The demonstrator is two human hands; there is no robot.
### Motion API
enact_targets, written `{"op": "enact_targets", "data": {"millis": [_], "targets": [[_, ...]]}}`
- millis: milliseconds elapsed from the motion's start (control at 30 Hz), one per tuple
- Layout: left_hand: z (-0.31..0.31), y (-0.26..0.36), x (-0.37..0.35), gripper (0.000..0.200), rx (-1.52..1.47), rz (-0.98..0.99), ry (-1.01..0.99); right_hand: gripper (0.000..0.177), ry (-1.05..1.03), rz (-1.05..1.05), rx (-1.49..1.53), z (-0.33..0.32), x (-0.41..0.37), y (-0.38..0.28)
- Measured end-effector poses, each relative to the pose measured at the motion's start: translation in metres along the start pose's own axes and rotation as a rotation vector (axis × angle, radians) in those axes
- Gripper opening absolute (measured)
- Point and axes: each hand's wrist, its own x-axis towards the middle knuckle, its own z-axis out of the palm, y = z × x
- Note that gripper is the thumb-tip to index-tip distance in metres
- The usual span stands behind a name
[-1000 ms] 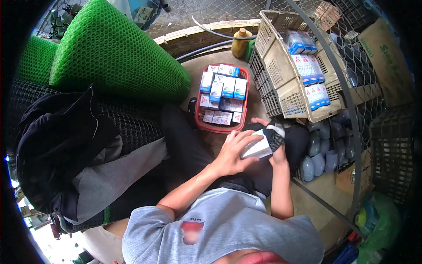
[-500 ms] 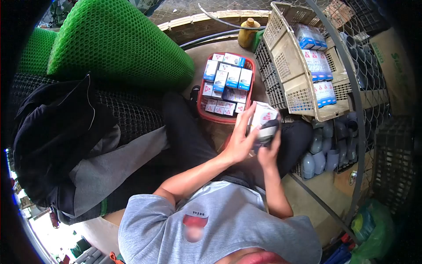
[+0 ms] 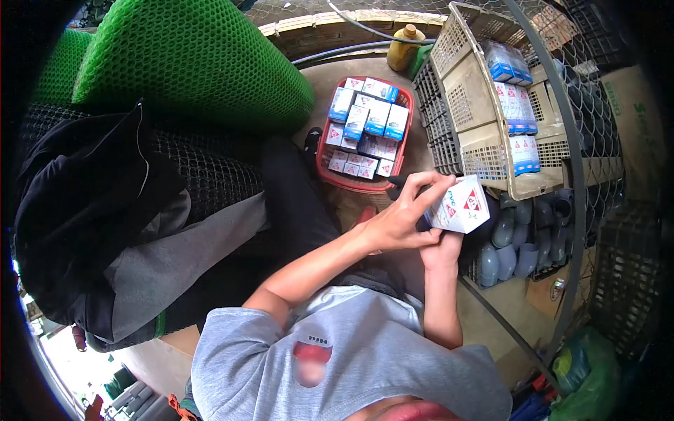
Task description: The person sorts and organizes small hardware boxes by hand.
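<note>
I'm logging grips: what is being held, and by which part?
A box, gripped at its left side, as pictured, by the left hand. The right hand is partly hidden, so its hold cannot be told.

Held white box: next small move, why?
I'd probably ease the fingers of the left hand back along the white box: they cover part of its printed side. Steady it first with the right hand, mostly hidden behind the box.
</note>
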Motion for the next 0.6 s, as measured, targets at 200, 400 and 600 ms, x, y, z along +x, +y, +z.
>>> {"op": "enact_targets", "data": {"millis": [200, 400, 600], "targets": [[0.003, -0.016, -0.011, 0.106, 0.024, -0.051, -0.089, 0.041, 0.318, 0.095, -0.231, -0.030, -0.010, -0.005], [0.000, -0.067, -0.023, 0.108, -0.249, -0.469, 0.144, 0.035, 0.415, 0.158, -0.617, -0.033, -0.015, -0.027], [-0.013, -0.260, -0.130, 0.060, -0.345, -1.247, 0.354, 0.034, 0.381, 0.073, -0.438, -0.025, -0.005, -0.041]]}}
